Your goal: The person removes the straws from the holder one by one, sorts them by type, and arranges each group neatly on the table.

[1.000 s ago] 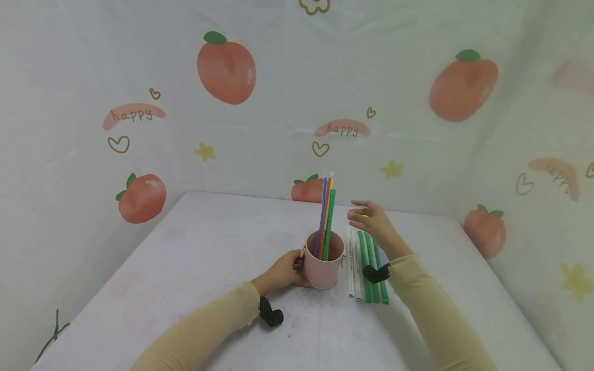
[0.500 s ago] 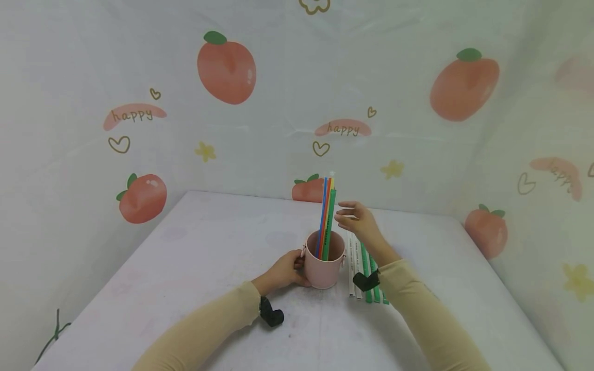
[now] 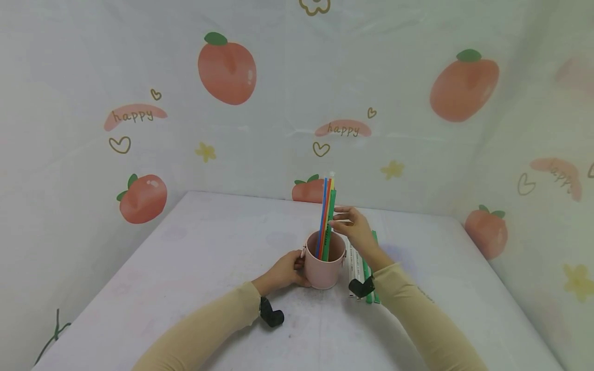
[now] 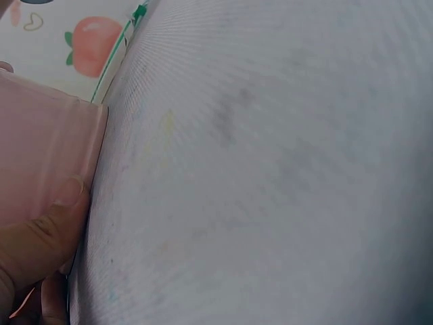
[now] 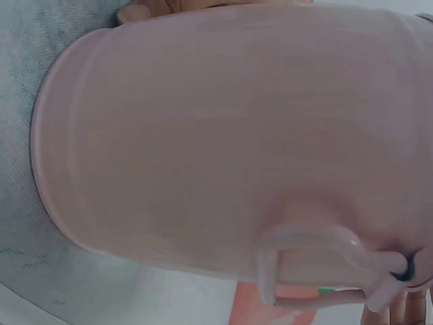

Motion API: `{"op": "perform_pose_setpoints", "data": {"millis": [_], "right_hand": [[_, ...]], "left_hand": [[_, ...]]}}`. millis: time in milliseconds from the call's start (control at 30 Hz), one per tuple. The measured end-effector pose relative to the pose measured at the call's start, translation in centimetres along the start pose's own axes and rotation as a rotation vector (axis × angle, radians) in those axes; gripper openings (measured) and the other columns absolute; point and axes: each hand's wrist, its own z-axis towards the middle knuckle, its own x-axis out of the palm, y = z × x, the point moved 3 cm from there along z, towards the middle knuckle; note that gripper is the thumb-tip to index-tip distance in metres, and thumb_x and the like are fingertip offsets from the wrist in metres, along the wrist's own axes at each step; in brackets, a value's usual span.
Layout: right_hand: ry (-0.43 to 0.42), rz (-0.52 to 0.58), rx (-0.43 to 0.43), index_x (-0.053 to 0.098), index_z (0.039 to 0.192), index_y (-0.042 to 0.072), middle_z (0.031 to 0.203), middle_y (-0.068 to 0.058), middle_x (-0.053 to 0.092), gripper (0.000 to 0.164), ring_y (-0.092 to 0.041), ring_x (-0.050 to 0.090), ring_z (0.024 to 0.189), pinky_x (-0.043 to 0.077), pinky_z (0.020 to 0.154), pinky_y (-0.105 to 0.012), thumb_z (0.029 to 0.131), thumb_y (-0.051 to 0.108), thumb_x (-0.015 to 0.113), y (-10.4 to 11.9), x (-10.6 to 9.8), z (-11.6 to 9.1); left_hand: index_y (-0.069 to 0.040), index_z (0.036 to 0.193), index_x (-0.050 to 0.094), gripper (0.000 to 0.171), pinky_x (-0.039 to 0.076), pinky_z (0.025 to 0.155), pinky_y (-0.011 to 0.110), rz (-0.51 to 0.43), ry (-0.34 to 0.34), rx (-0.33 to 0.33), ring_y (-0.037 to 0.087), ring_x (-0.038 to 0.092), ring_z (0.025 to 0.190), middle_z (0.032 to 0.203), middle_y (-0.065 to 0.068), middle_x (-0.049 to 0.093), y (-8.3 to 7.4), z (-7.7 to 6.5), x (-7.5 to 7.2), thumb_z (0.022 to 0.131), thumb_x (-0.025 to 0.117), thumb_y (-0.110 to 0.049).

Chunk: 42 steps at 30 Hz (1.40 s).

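A small pink bucket point(image 3: 322, 273) with side handles stands upright on the table. My left hand point(image 3: 280, 270) holds its left side; in the left wrist view the thumb point(image 4: 51, 230) lies against the wall near the base. Inside, a blue straw point(image 3: 322, 216), red and yellow straws and a green paper-wrapped straw point(image 3: 331, 211) lean upright, with a clear tip behind them. My right hand point(image 3: 355, 229) is right of these straws, thumb tip at the green one, other fingers loosely extended beside it. In the right wrist view the bucket's wall point(image 5: 203, 149) hides most of that hand.
Right of the bucket, white-wrapped straws point(image 3: 355, 273) and green-wrapped straws point(image 3: 369, 288) lie side by side on the table point(image 3: 223, 247), partly hidden by my right forearm. A printed white curtain point(image 3: 278, 103) hangs behind the table.
My right hand has moved left and slightly down from above the lying straws to the green straw in the bucket. The left hand and bucket have stayed put.
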Motion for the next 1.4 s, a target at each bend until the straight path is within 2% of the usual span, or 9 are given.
{"op": "perform_pose_setpoints", "data": {"millis": [133,300,467,800,967,1133,1400], "right_hand": [[-0.022,-0.03,0.003,0.051,0.129,-0.001,0.116,-0.022,0.057,0.044,-0.013,0.062,0.093,0.056,0.085,-0.022,0.09,0.008,0.068,-0.28,0.19,-0.03],[-0.058,-0.085,0.008,0.054,0.126,0.0,0.108,-0.015,0.061,0.042,-0.012,0.062,0.09,0.053,0.081,-0.019,0.089,0.011,0.07,-0.38,0.34,-0.11],[-0.086,-0.104,0.023,0.056,0.123,0.001,0.1,-0.011,0.061,0.04,-0.012,0.062,0.085,0.051,0.079,-0.021,0.087,0.01,0.071,-0.4,0.57,-0.08],[-0.097,-0.133,0.013,0.056,0.119,0.0,0.098,-0.011,0.062,0.036,-0.012,0.061,0.083,0.052,0.08,-0.023,0.087,0.009,0.071,-0.25,0.78,-0.21],[-0.107,-0.131,0.012,0.057,0.116,0.0,0.098,-0.013,0.062,0.034,-0.012,0.062,0.082,0.051,0.081,-0.025,0.086,0.008,0.072,-0.35,0.86,-0.17],[-0.098,-0.12,0.006,0.057,0.116,-0.001,0.099,-0.014,0.063,0.034,-0.011,0.061,0.081,0.05,0.078,-0.021,0.087,0.008,0.071,-0.29,0.85,-0.23],[-0.101,-0.098,-0.001,0.057,0.116,-0.001,0.095,-0.008,0.062,0.034,-0.008,0.06,0.081,0.051,0.077,-0.015,0.087,0.008,0.071,-0.31,0.62,-0.4]], "left_hand": [[0.0,0.132,0.051,0.073,0.047,0.106,0.043,0.0,-0.005,0.003,0.033,0.055,0.122,0.131,0.016,0.055,-0.1,-0.06,0.02,0.068,0.086,-0.003],[0.0,0.132,0.051,0.072,0.047,0.106,0.043,0.002,-0.009,0.003,0.033,0.055,0.122,0.131,0.016,0.055,-0.17,-0.13,0.0,0.068,0.086,-0.002],[0.0,0.131,0.051,0.071,0.048,0.105,0.042,0.006,-0.012,0.003,0.033,0.055,0.122,0.13,0.015,0.056,-0.2,-0.16,-0.05,0.069,0.086,-0.003],[0.0,0.129,0.052,0.069,0.048,0.105,0.043,0.021,-0.012,-0.001,0.033,0.056,0.121,0.127,0.015,0.057,-0.3,-0.2,-0.06,0.068,0.086,-0.003],[0.0,0.129,0.052,0.069,0.047,0.106,0.044,0.027,-0.01,-0.008,0.033,0.055,0.121,0.127,0.015,0.057,-0.36,-0.29,-0.06,0.068,0.086,-0.003],[0.0,0.129,0.052,0.069,0.047,0.106,0.044,0.024,-0.009,-0.009,0.033,0.055,0.122,0.128,0.015,0.056,-0.38,-0.31,-0.05,0.069,0.086,-0.004],[0.0,0.13,0.052,0.071,0.047,0.106,0.044,0.028,-0.011,-0.008,0.033,0.055,0.121,0.128,0.015,0.056,-0.29,-0.25,-0.03,0.069,0.086,-0.004]]}}
